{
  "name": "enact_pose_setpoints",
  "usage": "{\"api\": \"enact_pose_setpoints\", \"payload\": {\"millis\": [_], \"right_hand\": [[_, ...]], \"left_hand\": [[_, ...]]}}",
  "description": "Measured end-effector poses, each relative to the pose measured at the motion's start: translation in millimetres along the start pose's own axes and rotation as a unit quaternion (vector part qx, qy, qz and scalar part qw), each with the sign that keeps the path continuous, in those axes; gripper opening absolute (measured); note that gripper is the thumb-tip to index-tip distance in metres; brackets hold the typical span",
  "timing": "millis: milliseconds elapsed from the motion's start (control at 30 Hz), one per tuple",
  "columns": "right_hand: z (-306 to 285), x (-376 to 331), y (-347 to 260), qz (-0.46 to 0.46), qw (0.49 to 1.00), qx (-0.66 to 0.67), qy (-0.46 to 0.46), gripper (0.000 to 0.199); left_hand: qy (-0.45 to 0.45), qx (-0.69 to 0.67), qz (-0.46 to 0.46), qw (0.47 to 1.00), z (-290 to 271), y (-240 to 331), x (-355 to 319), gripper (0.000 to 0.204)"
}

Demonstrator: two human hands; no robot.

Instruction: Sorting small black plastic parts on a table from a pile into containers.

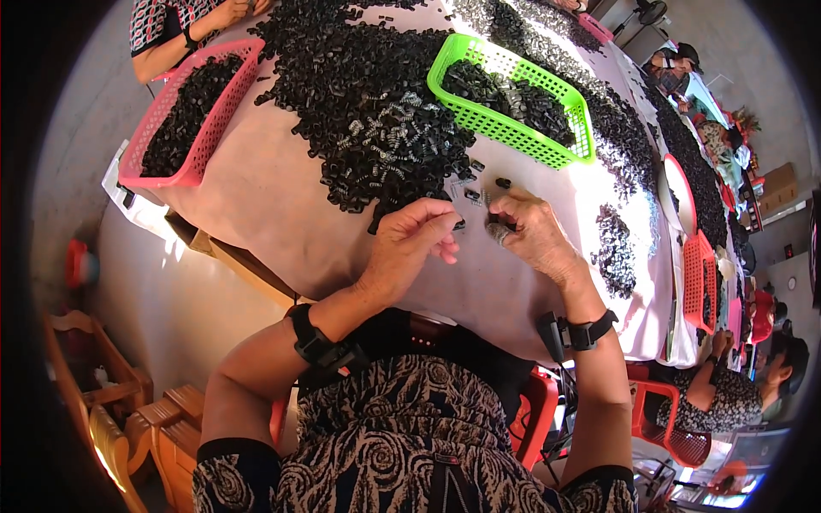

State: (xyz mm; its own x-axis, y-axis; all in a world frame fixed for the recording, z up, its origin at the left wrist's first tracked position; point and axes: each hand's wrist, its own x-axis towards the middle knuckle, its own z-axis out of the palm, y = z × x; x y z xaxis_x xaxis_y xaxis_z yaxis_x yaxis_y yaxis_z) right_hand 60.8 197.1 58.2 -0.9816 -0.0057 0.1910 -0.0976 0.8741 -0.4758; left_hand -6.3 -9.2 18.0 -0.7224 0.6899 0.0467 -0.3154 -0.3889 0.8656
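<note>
Two bare hands at work over a table (282, 205) draped in pale cloth, forearms entering from six o'clock, each wrist strapped with a black band. Left hand (410, 244) curled, fingertips pinched on a small black part (459, 224) at its three o'clock edge. Right hand (530, 231) just beside it, fingers closed round a small grey piece (499, 231), knuckles up. Scattered loose parts (479, 192) on the cloth just beyond both hands, toward twelve o'clock. Farther out, a broad heap of small black parts (359, 94) with pale coiled springs mixed in, spread across the middle of the table. Green plastic basket (513, 98) at one o'clock of the hands, part-filled with black parts, tilted on the heap. Pink basket (192, 111) at ten o'clock, on the table's edge, loaded with the same black pieces. Smaller dark pile (616, 252) at three o'clock, beyond the right wrist. Red baskets (699, 278) along the far right rim. Another person's arm (184, 34) at the top left corner; a seated person (727, 389) at four o'clock.
</note>
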Motion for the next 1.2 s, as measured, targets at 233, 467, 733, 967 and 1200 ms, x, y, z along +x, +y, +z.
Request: {"api": "enact_pose_setpoints", "payload": {"millis": [233, 467, 733, 967, 1200], "right_hand": [[1.0, -8.0, -17.7, 0.002, 0.998, 0.009, 0.060, 0.028], [3.3, -27.6, -41.0, 0.017, 0.977, 0.203, 0.071, 0.025], [15.5, -45.3, -37.3, 0.143, 0.808, 0.571, 0.007, 0.020], [12.4, -39.3, -39.9, 0.206, 0.860, 0.466, 0.023, 0.015], [-3.9, -14.2, 0.7, 0.214, 0.910, 0.302, 0.187, 0.012]], "left_hand": [[-0.026, 0.030, 0.011, 0.999, -0.8, -7.1, 0.2, 0.014], [-0.085, 0.160, 0.141, 0.973, 0.8, -10.2, -1.1, 0.022], [-0.153, 0.320, 0.229, 0.906, 10.1, 3.7, -6.2, 0.024], [-0.117, 0.248, 0.210, 0.938, 3.5, -10.3, -2.7, 0.020], [-0.078, 0.142, 0.094, 0.982, 0.4, -10.2, 0.1, 0.018]]}}
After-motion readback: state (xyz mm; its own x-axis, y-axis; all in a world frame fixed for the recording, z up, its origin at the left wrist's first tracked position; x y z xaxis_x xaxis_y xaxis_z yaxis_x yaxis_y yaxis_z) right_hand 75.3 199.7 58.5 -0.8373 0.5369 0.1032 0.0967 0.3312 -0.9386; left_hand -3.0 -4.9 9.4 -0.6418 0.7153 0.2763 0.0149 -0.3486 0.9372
